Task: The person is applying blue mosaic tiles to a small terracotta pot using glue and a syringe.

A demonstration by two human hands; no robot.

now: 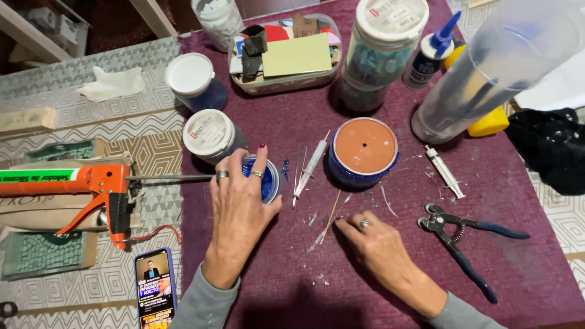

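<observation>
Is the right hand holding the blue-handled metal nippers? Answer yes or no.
No. The right hand lies flat on the maroon cloth, and the blue-handled metal nippers lie apart from it, untouched.

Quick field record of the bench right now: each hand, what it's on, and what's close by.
left hand: palm down, fingers over a small blue jar
right hand: flat on the maroon cloth, fingertips at a thin wooden stick
between hands: a syringe, white shards
centre: upturned blue pot, terracotta base up
right of it: second syringe, blue-handled nippers
left edge: orange caulking gun, phone
back: white-lidded jars, scrap tub
</observation>
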